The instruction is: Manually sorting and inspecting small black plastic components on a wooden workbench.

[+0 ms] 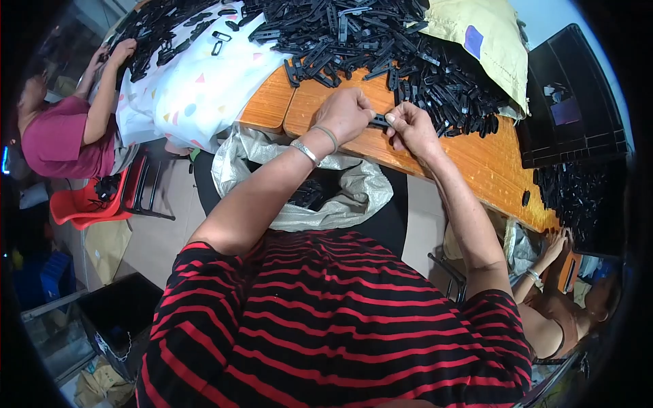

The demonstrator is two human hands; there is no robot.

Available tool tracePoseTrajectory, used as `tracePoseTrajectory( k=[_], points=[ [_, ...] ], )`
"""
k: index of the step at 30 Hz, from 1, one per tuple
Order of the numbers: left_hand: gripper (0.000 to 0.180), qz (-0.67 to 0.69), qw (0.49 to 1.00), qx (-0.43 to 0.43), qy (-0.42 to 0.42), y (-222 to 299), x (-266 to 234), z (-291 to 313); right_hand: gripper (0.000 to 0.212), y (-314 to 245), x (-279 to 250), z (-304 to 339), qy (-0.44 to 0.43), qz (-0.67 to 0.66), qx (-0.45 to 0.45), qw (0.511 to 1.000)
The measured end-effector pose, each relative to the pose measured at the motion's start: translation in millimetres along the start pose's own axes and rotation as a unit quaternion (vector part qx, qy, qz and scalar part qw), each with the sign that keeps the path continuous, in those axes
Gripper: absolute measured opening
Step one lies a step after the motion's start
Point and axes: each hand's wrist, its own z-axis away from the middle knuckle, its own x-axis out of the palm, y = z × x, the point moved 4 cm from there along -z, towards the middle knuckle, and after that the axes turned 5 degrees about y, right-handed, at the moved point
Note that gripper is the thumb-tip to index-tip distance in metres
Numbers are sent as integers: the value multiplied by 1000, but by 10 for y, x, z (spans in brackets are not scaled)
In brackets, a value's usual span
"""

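Over the front edge of the wooden table point(326, 98), a small, narrow black plastic piece point(379, 120) spans the gap between my hands. My left hand point(343, 117), with bracelets at the wrist, is closed on its left end. The thumb and fingers of my right hand point(413, 130) pinch the other end. Its exact kind is too small to make out and partly hidden by my fingers. Just beyond lies a large heap of similar long black plastic pieces point(340, 34). An open woven sack point(360, 207) with black pieces inside sits in my lap.
A patterned white plastic sheet point(183, 88) covers the table at left, where a person in a maroon shirt point(68, 136) handles black parts. A yellowish sack point(483, 47) lies at back right, beside a black partition point(575, 102). Another person point(554, 316) works at lower right. A red chair point(92, 204) stands left.
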Motion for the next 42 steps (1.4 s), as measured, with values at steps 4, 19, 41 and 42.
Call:
tracePoseTrajectory(
  k=[4,19,41,42],
  points=[
    [13,55,998,13,-1,49,15,-44,14,19,-61,-10,16,-35,-6,999],
    [19,-32,999,-6,13,34,-5,36,14,8,-24,-91,2,40,2,999],
    [23,-271,890,302,210,-114,-695,-112,21,-264,-285,-260,251,448,-256,819],
    [23,-271,890,302,208,-142,-687,-144,23,-268,-290,-261,235,468,-234,819]
  ],
)
